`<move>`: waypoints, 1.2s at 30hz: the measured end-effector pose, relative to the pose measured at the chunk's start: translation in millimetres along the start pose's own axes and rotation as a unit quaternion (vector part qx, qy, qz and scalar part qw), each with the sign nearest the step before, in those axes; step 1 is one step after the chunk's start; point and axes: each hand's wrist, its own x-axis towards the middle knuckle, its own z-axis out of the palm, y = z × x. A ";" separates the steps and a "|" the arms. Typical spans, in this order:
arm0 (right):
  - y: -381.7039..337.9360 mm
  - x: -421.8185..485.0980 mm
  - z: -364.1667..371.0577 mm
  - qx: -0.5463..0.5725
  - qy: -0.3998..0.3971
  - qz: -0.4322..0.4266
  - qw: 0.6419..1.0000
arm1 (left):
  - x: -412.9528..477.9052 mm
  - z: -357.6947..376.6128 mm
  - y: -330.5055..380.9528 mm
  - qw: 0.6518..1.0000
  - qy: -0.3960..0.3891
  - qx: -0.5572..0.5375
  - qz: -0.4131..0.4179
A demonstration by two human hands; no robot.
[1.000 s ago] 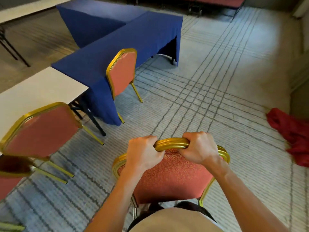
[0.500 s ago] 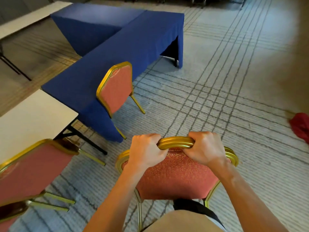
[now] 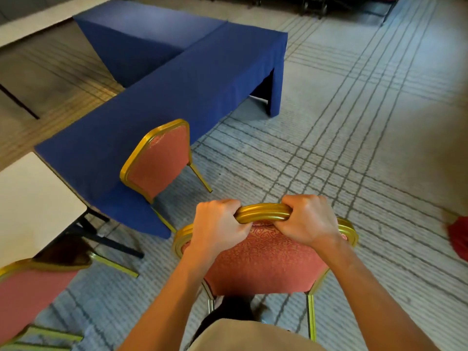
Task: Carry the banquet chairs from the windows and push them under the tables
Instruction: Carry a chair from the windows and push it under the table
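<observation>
Well to the left of the left hand [image 3: 217, 226], a red-and-gold chair [image 3: 30, 295] sits at the bare white table [image 3: 33, 206]. Ahead and left of that hand, a second chair [image 3: 159, 160] stands with its back against the blue-draped table [image 3: 177, 84], its seat hidden under the cloth. The left hand is clenched around the gold top rail of the held chair [image 3: 263, 264], knuckles up. The right hand [image 3: 306, 219] grasps the same rail just beside it, with a short stretch of rail showing between the fists. Far to the right of the right hand, a red cloth [image 3: 458, 236] lies on the lined carpet [image 3: 354, 122].
</observation>
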 end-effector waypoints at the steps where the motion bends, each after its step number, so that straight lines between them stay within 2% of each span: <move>1: 5.2 15.0 0.8 -0.003 -0.001 -0.003 1.000 | 13.1 5.9 -5.2 1.000 -0.001 -0.001 -0.004; 8: 48.0 165.9 23.5 -0.036 -0.022 -0.024 0.999 | 126.0 68.8 -65.4 0.997 -0.012 -0.004 -0.073; 11: 60.1 219.5 25.6 -0.034 -0.042 -0.020 0.998 | 174.8 82.3 -85.5 0.997 -0.012 -0.013 -0.072; 20: 90.1 358.9 10.8 -0.018 0.017 -0.046 0.999 | 310.2 98.5 -132.8 0.998 0.002 -0.008 -0.067; 23: 104.4 409.1 17.8 -0.010 0.044 -0.077 0.996 | 350.7 112.1 -153.4 0.997 0.007 0.005 -0.076; 31: 148.3 572.3 43.3 0.035 0.014 -0.166 0.985 | 459.0 152.0 -197.0 0.986 0.034 0.049 -0.158; 36: 163.2 658.1 55.9 0.054 0.027 -0.216 0.974 | 521.2 165.5 -217.2 0.976 0.059 0.062 -0.199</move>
